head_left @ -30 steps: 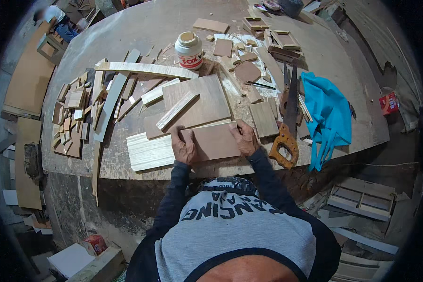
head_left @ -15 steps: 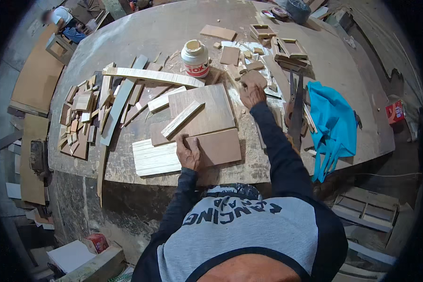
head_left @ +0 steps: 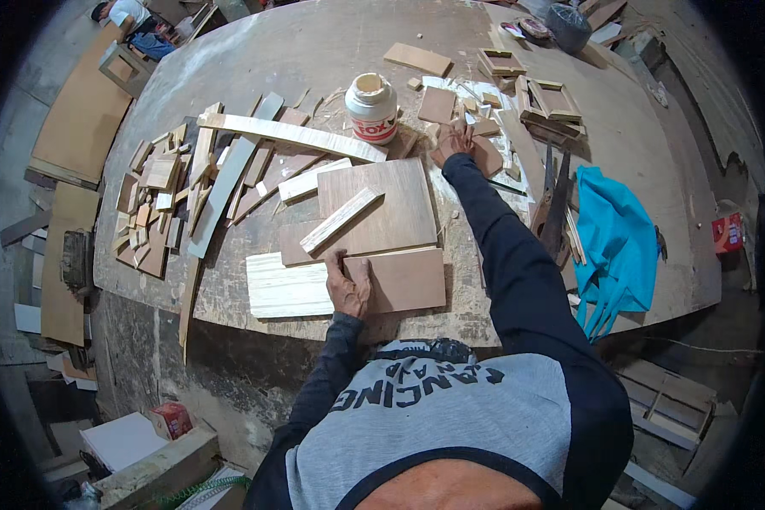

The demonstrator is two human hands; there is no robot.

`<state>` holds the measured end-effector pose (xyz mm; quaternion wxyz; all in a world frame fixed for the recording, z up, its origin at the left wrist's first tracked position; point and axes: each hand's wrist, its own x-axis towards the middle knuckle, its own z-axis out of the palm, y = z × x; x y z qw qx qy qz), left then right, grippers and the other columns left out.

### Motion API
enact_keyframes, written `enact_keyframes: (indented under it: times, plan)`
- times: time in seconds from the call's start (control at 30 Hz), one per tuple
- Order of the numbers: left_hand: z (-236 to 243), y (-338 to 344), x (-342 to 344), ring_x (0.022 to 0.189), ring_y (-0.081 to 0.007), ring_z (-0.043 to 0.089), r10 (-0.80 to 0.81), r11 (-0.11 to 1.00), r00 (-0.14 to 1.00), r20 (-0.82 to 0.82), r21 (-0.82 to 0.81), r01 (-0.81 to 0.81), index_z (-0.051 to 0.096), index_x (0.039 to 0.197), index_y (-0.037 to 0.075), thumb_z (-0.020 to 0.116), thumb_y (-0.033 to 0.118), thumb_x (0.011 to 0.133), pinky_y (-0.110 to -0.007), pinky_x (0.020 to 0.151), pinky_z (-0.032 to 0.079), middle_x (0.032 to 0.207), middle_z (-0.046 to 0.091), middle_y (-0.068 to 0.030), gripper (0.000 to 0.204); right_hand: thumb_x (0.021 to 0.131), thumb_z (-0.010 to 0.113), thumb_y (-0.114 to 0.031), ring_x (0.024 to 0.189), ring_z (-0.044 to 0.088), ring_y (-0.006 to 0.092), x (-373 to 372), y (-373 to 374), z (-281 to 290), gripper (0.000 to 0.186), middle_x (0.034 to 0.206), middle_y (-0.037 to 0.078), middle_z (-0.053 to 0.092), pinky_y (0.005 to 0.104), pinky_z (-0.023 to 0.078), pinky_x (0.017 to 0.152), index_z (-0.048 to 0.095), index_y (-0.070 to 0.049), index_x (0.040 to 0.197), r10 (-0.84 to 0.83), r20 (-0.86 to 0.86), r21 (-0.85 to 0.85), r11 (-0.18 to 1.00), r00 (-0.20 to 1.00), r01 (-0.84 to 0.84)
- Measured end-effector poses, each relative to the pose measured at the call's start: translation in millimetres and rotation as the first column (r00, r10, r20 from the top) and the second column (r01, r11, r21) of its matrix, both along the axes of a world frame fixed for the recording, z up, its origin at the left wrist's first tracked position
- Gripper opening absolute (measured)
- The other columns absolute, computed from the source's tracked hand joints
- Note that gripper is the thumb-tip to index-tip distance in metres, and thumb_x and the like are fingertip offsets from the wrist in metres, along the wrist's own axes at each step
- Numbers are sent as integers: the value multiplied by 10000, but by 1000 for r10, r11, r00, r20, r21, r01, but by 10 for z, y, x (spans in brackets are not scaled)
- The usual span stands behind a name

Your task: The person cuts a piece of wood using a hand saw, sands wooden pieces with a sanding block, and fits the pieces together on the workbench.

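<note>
My left hand (head_left: 348, 287) rests on the inner edges of a pale striped board (head_left: 289, 286) and a smooth brown board (head_left: 406, 280), thumb and fingers apart. My right hand (head_left: 453, 144) reaches out among small wood pieces, its fingers spread and bent downward. Beside it lie a brown wood piece (head_left: 488, 157) and a square brown piece (head_left: 437, 105). Whatever lies under its fingertips is hidden. A larger brown panel (head_left: 382, 204) sits beyond my left hand with a pale strip (head_left: 342, 221) lying across it. An uncapped white glue bottle (head_left: 371, 109) stands left of my right hand.
Wood offcuts (head_left: 157, 191) are heaped at the left, crossed by a long grey strip (head_left: 234, 177). To the right lie a handsaw (head_left: 555, 204), a turquoise cloth (head_left: 614, 246) and small wooden frames (head_left: 552, 102). A person (head_left: 132, 25) is at the far left.
My right hand has shifted left off the brown wood piece, which now lies on its right. The left hand stays on the boards. The whole view has shifted slightly.
</note>
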<state>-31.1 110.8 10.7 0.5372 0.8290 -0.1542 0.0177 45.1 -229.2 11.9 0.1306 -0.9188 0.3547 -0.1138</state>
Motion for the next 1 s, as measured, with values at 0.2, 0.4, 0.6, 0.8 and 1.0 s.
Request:
enact_keyframes:
  times: [0.2,0.4,0.6,0.8,1.0]
  plan:
    - [39,-79,30,987,-275,586,-65,996,998,-12,-65,64,449,1181,-25,675,101,790,-348,884,462,1058,574,-192,469,768,583,-350,1210,350,376,58,-432,-450,541,1240,181,440,517,348,969,452,-120,1241,-38,31,-157,987,999,42]
    - [-46,88,105,997,-231,566,-175,965,965,-195,-226,130,435,1199,-21,629,27,784,-322,879,451,1048,558,-154,460,787,576,-285,1170,431,366,-72,-111,60,614,1280,203,457,479,393,941,389,-71,1332,19,236,-124,992,972,11]
    - [7,40,120,1031,-230,554,-252,957,948,-192,-194,215,461,1166,-20,627,26,785,-322,922,437,1080,560,-161,418,882,458,-207,677,581,185,-497,-466,-65,312,883,140,600,285,460,491,544,-35,1127,-527,618,775,287,583,-563]
    - [-53,109,166,1014,-207,549,-341,928,935,-100,-194,318,454,1173,-19,600,31,774,-309,896,439,1059,548,-138,427,889,578,-243,596,535,120,-986,324,535,239,725,50,568,232,398,453,604,-36,1006,-457,580,814,353,675,-461]
    - [-15,138,218,963,-234,595,-404,906,899,-168,-210,367,448,1179,-31,604,77,788,-324,835,480,1041,593,-180,434,839,609,-212,813,641,239,-1573,1321,652,305,901,175,666,325,496,741,637,15,1042,23,519,495,807,855,-323]
